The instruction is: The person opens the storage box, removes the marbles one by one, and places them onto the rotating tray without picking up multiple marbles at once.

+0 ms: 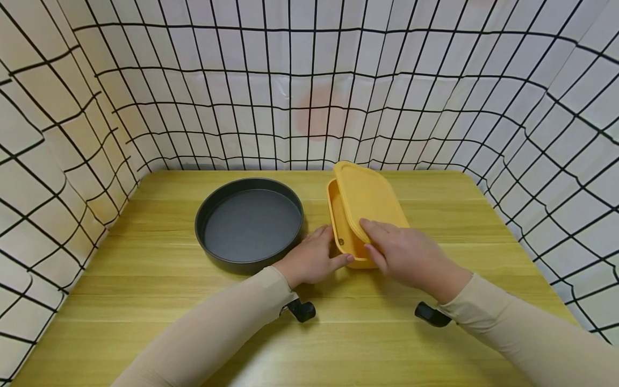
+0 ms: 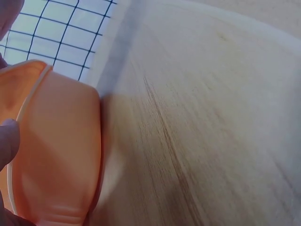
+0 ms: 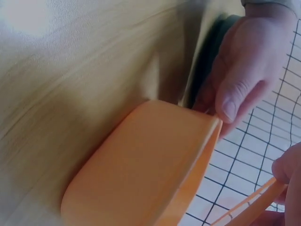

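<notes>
A yellow-orange rectangular container (image 1: 362,264) stands on the table, its left part uncovered. My left hand (image 1: 311,259) grips its near left corner, the thumb at the rim. In the right wrist view the same thumb lies along the rim of the container (image 3: 127,160). My right hand (image 1: 413,259) pinches the near edge of the matching lid (image 1: 371,196), which sits tilted over the container with its left side raised. A gap shows between lid (image 3: 258,205) and rim in the right wrist view. Inside the container, a small brown spot (image 1: 341,242) shows near the left wall.
A round dark grey pan (image 1: 251,220) sits left of the container, close to my left hand. Under everything is a wooden table (image 1: 348,344). White walls with a black grid net (image 1: 314,80) enclose its back and sides.
</notes>
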The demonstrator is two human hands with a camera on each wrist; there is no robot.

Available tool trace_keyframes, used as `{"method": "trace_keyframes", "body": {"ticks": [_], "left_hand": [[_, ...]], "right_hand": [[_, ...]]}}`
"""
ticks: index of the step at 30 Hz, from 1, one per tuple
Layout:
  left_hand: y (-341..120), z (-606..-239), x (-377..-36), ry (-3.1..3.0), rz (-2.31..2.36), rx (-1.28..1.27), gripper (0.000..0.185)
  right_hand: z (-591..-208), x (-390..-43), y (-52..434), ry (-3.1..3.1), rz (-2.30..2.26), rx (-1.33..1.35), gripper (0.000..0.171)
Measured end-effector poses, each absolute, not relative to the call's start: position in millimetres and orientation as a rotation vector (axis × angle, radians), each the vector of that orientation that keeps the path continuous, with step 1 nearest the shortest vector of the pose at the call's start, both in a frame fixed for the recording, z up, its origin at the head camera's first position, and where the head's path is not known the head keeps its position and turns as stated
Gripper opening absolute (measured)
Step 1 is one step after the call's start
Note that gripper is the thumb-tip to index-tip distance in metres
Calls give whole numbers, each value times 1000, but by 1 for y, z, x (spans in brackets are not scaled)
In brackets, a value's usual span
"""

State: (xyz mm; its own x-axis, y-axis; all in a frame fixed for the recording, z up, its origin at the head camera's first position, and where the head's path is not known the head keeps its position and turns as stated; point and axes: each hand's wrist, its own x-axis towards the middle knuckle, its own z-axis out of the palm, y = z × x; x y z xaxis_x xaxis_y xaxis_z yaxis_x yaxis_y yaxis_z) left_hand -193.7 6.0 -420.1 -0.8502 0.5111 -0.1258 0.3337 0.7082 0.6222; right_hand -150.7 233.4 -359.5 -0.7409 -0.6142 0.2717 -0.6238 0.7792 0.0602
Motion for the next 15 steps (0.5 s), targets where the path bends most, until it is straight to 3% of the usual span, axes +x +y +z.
{"method": "trace_keyframes", "body": {"ticks": [15], "left_hand": [[7, -424, -195, 2617, 938, 625, 96]], "right_hand": [[-350, -146, 252, -2635, 173, 813, 60]]}}
